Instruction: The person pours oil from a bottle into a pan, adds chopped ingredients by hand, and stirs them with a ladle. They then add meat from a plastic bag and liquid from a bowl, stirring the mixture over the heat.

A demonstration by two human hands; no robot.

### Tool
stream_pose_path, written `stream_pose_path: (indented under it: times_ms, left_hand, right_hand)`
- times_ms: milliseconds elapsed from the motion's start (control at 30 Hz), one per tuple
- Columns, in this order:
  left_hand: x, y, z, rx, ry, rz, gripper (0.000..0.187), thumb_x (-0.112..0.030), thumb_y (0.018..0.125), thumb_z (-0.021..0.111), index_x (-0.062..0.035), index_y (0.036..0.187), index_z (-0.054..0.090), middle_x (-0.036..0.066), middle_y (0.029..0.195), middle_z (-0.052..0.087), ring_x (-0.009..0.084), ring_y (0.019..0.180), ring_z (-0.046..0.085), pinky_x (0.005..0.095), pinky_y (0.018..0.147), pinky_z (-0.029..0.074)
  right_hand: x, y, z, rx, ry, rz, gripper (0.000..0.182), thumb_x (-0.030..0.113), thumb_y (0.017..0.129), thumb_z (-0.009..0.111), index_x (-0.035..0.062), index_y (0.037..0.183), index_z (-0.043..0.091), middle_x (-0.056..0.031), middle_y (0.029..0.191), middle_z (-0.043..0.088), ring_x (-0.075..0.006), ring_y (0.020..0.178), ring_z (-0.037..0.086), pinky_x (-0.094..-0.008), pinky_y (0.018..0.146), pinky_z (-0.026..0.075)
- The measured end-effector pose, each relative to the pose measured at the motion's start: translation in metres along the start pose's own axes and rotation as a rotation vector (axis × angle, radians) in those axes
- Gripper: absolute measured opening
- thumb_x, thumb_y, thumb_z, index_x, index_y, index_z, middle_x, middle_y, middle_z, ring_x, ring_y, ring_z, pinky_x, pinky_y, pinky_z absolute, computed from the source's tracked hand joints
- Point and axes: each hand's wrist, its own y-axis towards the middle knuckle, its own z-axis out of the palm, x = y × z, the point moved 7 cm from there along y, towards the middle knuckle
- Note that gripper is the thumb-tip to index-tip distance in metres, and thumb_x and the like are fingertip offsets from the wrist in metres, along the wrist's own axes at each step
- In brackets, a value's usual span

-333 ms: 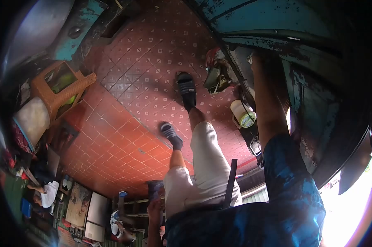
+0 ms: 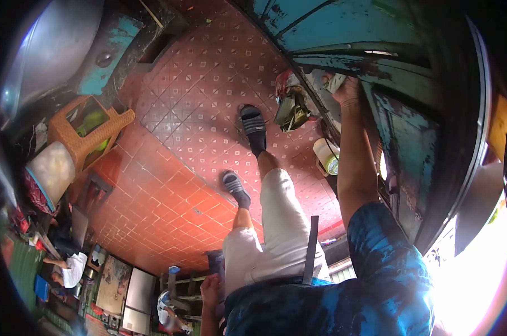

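My right arm reaches forward along the weathered teal panel (image 2: 343, 33). At its end my right hand (image 2: 348, 91) is closed on a crumpled, pale cloth-like thing (image 2: 335, 83); its exact kind is too small to tell. Just left of that hand lie a dark, shiny plastic bag (image 2: 293, 110) and some red plastic. Closer to me on the same side stands a pale container (image 2: 324, 150) with a greenish top. My left hand (image 2: 210, 290) hangs low beside my hip, fingers curled in, with nothing visible in them.
An orange-brown woven-pattern plastic stool (image 2: 68, 126) lies at the left near a clear bag of pale round things (image 2: 54, 168). Red tiles (image 2: 163, 190) cover the floor beneath my sandalled feet. Other people (image 2: 74, 269) are at the lower left. A metal vessel (image 2: 57, 45) curves at the upper left.
My right hand has come out of the shadow beside the teal panel, and the pale cloth-like thing now shows in it. The view has shifted slightly. My left hand stays low, still curled.
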Motion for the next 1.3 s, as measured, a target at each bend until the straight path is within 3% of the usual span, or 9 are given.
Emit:
stream_pose_path:
  times_ms: [100, 200, 533, 600, 667, 733, 867, 967, 1300]
  left_hand:
    - [-0.007, 0.002, -0.008, 0.019, -0.058, 0.013, 0.020, -0.013, 0.093, 0.056, -0.0017, 0.108, 0.061, 0.004, 0.092, 0.063, 0.0127, 0.079, 0.061, 0.0263, 0.069, 0.052]
    - [-0.019, 0.008, -0.018, 0.036, -0.106, 0.069, 0.019, -0.011, 0.093, 0.055, -0.0017, 0.108, 0.061, 0.006, 0.092, 0.064, 0.0143, 0.079, 0.062, 0.0267, 0.069, 0.052]
    - [0.004, 0.038, -0.053, 0.046, -0.002, 0.233, 0.023, -0.009, 0.091, 0.056, 0.0017, 0.111, 0.058, 0.011, 0.094, 0.065, 0.0210, 0.083, 0.063, 0.0323, 0.072, 0.052]
    - [0.004, 0.049, -0.059, 0.073, 0.010, 0.269, 0.023, -0.009, 0.091, 0.055, 0.0016, 0.111, 0.058, 0.012, 0.094, 0.065, 0.0213, 0.083, 0.063, 0.0325, 0.072, 0.052]
    - [0.008, 0.072, -0.071, 0.114, -0.025, 0.291, 0.023, -0.010, 0.091, 0.055, 0.0015, 0.112, 0.058, 0.012, 0.093, 0.064, 0.0216, 0.083, 0.063, 0.0328, 0.072, 0.052]
    - [0.004, 0.108, -0.088, 0.176, -0.049, 0.309, 0.024, -0.010, 0.092, 0.055, 0.0014, 0.112, 0.057, 0.012, 0.093, 0.064, 0.0219, 0.082, 0.063, 0.0330, 0.072, 0.053]
    - [-0.016, 0.154, -0.103, 0.291, -0.056, 0.286, 0.025, -0.011, 0.092, 0.054, 0.0013, 0.113, 0.057, 0.012, 0.092, 0.063, 0.0224, 0.082, 0.063, 0.0334, 0.071, 0.053]
    - [-0.062, 0.145, -0.099, 0.300, 0.403, 0.709, 0.024, -0.014, 0.093, 0.052, -0.0003, 0.112, 0.057, 0.012, 0.088, 0.061, 0.0239, 0.079, 0.062, 0.0343, 0.069, 0.053]
    - [-0.066, 0.198, -0.023, 0.366, 0.505, 0.480, 0.023, -0.012, 0.091, 0.055, 0.0013, 0.109, 0.058, 0.013, 0.091, 0.063, 0.0260, 0.076, 0.064, 0.0357, 0.065, 0.055]
  right_hand:
    - [-0.014, -0.029, 0.036, 0.244, 0.162, 0.068, 0.029, 0.028, 0.093, 0.045, 0.0037, 0.093, 0.060, -0.0072, 0.081, 0.057, -0.0207, 0.068, 0.053, -0.0361, 0.060, 0.045]
    - [-0.008, -0.058, 0.042, -0.230, -0.597, -0.118, 0.020, 0.024, 0.086, 0.056, 0.0055, 0.082, 0.060, -0.0032, 0.063, 0.054, -0.0158, 0.049, 0.051, -0.0294, 0.047, 0.043]
    - [-0.062, -0.229, 0.042, -0.402, -1.036, -0.035, 0.013, 0.014, 0.077, 0.062, 0.0018, 0.079, 0.065, -0.0094, 0.062, 0.060, -0.0189, 0.049, 0.058, -0.0313, 0.047, 0.048]
    - [-0.100, -0.238, -0.010, -0.232, -0.888, 0.063, 0.019, 0.017, 0.076, 0.062, 0.0022, 0.086, 0.067, -0.0105, 0.066, 0.062, -0.0192, 0.056, 0.062, -0.0325, 0.052, 0.049]
    - [-0.119, -0.270, 0.034, 0.270, -1.952, -0.101, 0.026, 0.024, 0.075, 0.063, 0.0028, 0.089, 0.069, -0.0132, 0.074, 0.066, -0.0222, 0.066, 0.065, -0.0349, 0.060, 0.052]
    - [-0.120, -0.351, 0.073, 0.109, -1.720, -0.222, 0.030, 0.029, 0.072, 0.063, 0.0023, 0.085, 0.070, -0.0160, 0.076, 0.067, -0.0260, 0.070, 0.066, -0.0379, 0.065, 0.053]
    - [-0.133, -0.390, -0.005, -0.143, -2.008, 0.045, 0.028, 0.023, 0.063, 0.069, -0.0010, 0.078, 0.068, -0.0153, 0.074, 0.068, -0.0272, 0.066, 0.066, -0.0390, 0.062, 0.053]
    - [-0.099, -0.487, 0.039, -0.218, -1.897, 0.319, 0.024, 0.017, 0.062, 0.070, -0.0013, 0.078, 0.068, -0.0146, 0.069, 0.066, -0.0256, 0.061, 0.065, -0.0394, 0.056, 0.053]
    - [-0.024, -0.684, 0.068, -0.117, -2.451, 0.953, 0.029, 0.011, 0.055, 0.077, 0.0084, 0.083, 0.073, -0.0065, 0.077, 0.070, -0.0235, 0.072, 0.068, -0.0404, 0.060, 0.051]
